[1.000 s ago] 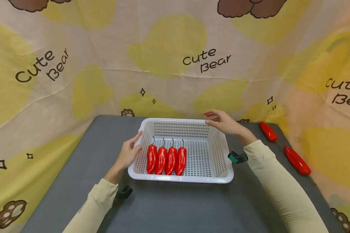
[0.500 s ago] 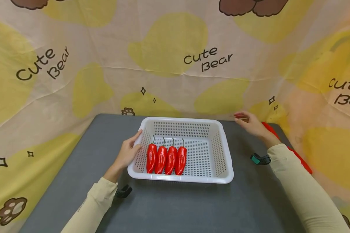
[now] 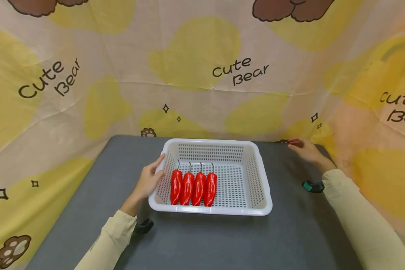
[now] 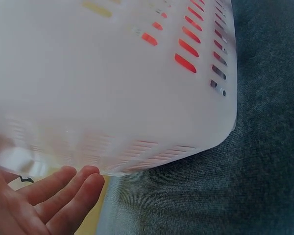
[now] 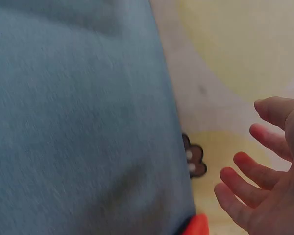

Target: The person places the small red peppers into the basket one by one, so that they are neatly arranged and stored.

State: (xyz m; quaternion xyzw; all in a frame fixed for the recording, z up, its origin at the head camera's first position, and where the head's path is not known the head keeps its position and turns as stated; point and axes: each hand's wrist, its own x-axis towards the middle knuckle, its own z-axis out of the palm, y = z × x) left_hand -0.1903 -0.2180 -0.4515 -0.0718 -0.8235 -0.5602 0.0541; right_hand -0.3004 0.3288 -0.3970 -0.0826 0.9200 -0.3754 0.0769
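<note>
A white plastic basket (image 3: 261, 176) with slotted walls rests on the grey table. Inside it, several red chili peppers (image 3: 198, 189) lie side by side toward the left, their green stems pointing away from me. My left hand (image 3: 147, 183) holds the basket's left rim, thumb at the edge and fingers along the outer wall (image 4: 112, 98). Over the table's back right corner hovers my right hand (image 3: 308, 153), empty, its fingers spread and slightly bent. The tip of another red pepper (image 5: 198, 226) shows below it in the right wrist view; in the head view the right arm hides it.
A grey cloth-covered table (image 3: 202, 243) carries the basket. Yellow and cream printed curtain (image 3: 202, 75) hangs along its back and both sides. Dark wristbands (image 3: 313, 186) show at both wrists.
My right hand has moved right, from the basket's back rim to the table's back right corner, covering the two loose peppers there. The left hand and basket have stayed in place.
</note>
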